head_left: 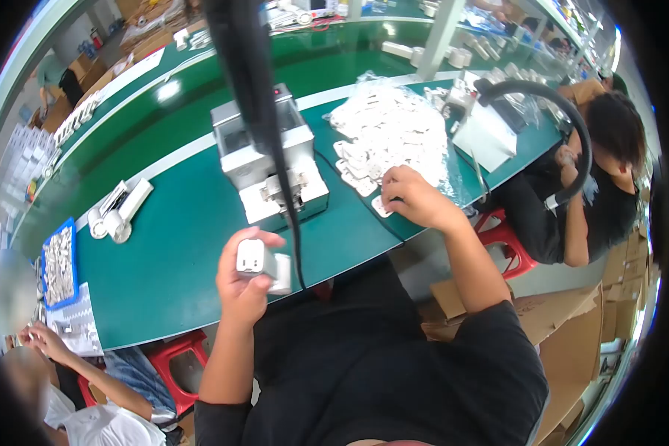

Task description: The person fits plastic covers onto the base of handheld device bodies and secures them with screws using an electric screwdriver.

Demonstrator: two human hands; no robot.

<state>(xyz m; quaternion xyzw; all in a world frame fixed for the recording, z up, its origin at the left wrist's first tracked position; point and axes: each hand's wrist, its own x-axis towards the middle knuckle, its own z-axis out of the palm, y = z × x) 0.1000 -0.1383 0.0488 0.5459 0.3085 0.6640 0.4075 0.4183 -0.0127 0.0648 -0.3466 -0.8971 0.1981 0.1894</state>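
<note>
My left hand [239, 293] is closed around a white plastic housing [252, 256], which has two dark slots in its rounded end face. Another white block-like section [281, 273] shows just right of my fingers; whether it is joined to the housing I cannot tell. My right hand [418, 199] has its fingers curled down onto a small flat white plastic cover [381, 207] close to the table's front edge. Behind that hand lies a heap of similar white covers [394, 126] on clear plastic film. A grey-and-white bench machine [275, 175] stands between my hands, farther back.
White cylindrical parts [117, 223] lie on the green table [171, 275] at left. A blue tray [73, 260] of small pieces sits farther left. A black cable [364, 199] crosses the table. Co-workers sit at both sides; a black arched tube [550, 93] rises at right.
</note>
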